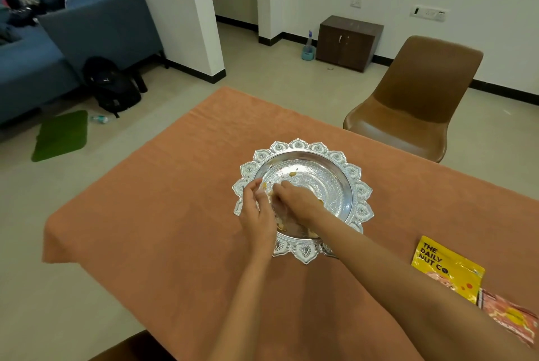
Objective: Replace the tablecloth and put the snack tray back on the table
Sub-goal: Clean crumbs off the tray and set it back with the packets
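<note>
An orange tablecloth covers the table. In its middle stands a round silver snack tray with an ornate petal rim. A few nuts lie loose in the bowl of the tray. Both my hands are inside the tray at its near left side. My left hand is cupped, palm turned toward the right hand, with small nuts at its fingertips. My right hand lies palm down over the nuts, fingers pressed toward the left hand. What lies under the hands is hidden.
A yellow nut packet and a red snack packet lie on the cloth at the right. A brown chair stands at the table's far right. A blue sofa, black backpack and green mat are at the left.
</note>
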Motion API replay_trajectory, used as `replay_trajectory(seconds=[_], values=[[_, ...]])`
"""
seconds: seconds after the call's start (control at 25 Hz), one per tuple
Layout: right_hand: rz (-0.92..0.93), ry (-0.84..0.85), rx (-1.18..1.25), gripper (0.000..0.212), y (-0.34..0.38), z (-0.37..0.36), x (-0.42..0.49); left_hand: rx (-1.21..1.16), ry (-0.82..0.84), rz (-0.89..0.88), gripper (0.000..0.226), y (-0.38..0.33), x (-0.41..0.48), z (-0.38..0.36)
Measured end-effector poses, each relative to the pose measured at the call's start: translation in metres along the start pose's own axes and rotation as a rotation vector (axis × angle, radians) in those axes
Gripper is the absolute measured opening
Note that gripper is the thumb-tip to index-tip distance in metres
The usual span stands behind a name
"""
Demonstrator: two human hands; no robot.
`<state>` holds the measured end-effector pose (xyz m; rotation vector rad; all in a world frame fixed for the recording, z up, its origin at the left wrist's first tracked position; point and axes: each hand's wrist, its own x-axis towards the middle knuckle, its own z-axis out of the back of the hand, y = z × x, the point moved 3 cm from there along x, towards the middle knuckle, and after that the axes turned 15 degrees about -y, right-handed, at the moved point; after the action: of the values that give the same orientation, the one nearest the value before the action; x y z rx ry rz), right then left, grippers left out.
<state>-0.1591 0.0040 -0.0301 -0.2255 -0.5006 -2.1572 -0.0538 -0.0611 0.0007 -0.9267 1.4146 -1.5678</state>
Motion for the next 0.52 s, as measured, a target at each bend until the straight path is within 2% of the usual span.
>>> replay_trajectory(seconds=[0.08,0.2,0.28,0.36,0.52], values=[[-0.231,-0.111,0.201,0.016,-0.006,0.012,0.005,-0.239,0.041,0.278,0.027,0.001,0.002,-0.017],[-0.493,-0.369,0.545,0.034,-0.010,0.032,0.009,-0.519,0.091,0.721,0.034,0.007,0.005,-0.045],[-0.628,-0.435,0.731,0.036,-0.001,0.036,0.008,-0.641,0.159,0.916,0.039,0.007,0.001,-0.060],[-0.737,-0.437,0.811,0.030,0.007,0.034,0.006,-0.707,0.194,1.014,0.048,0.007,-0.004,-0.071],[-0.778,-0.499,0.832,0.026,0.007,0.034,0.003,-0.773,0.162,1.036,0.057,0.009,-0.006,-0.077]])
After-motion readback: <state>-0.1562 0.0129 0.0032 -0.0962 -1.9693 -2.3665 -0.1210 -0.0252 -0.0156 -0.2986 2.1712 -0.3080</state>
